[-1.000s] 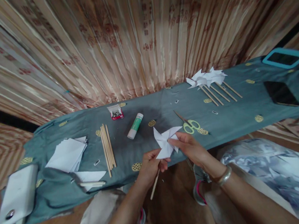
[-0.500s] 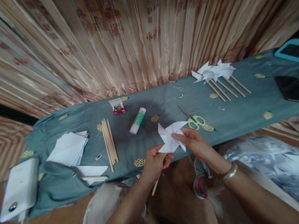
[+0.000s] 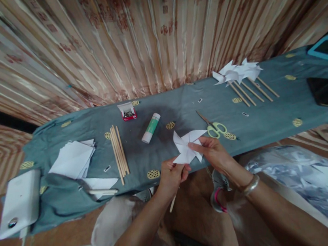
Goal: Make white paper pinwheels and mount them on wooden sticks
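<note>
I hold a white paper pinwheel [image 3: 186, 148] in front of the table's near edge. My left hand [image 3: 172, 176] is closed round its wooden stick [image 3: 173, 203], whose lower end pokes out below the fist. My right hand [image 3: 212, 153] pinches the pinwheel's centre and right blades with thumb and fingers. A bangle sits on my right wrist. Green-handled scissors [image 3: 216, 128] lie on the cloth just beyond my right hand.
The table wears a grey-blue cloth [image 3: 270, 116]. On it lie a glue stick [image 3: 150, 128], a small red box [image 3: 128, 112], loose wooden sticks [image 3: 118, 153], a stack of white paper [image 3: 73, 164], finished pinwheels [image 3: 238, 74], a dark phone [image 3: 327, 93] and a white device [image 3: 18, 202].
Both hands and the pinwheel have stayed together, shifting slightly right and up in the picture as the camera moved. The grip looks the same.
</note>
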`<state>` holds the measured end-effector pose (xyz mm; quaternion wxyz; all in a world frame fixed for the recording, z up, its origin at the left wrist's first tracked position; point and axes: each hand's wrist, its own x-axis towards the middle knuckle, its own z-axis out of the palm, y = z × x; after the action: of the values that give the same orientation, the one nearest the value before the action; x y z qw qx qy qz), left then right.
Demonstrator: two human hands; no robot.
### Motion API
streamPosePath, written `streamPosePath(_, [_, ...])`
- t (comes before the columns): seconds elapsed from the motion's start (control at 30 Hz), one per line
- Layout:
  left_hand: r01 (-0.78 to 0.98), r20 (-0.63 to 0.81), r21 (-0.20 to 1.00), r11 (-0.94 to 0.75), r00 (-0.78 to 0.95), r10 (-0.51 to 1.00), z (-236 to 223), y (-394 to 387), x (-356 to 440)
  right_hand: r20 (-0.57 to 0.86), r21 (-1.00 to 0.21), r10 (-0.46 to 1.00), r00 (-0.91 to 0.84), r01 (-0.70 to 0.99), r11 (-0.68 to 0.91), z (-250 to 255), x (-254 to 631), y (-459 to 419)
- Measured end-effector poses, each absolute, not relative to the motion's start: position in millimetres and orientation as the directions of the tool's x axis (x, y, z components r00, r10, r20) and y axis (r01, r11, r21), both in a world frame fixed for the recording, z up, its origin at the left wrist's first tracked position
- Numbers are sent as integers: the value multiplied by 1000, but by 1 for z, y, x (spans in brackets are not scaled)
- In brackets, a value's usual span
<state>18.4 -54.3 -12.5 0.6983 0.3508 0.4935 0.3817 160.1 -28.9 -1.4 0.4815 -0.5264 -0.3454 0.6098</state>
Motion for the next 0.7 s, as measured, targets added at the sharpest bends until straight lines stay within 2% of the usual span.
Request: streamPosePath(0.7, [-162,-444,865,475,194,875,-13,-57,20,-326,-918,945,8,-240,-315,-4,159,-32])
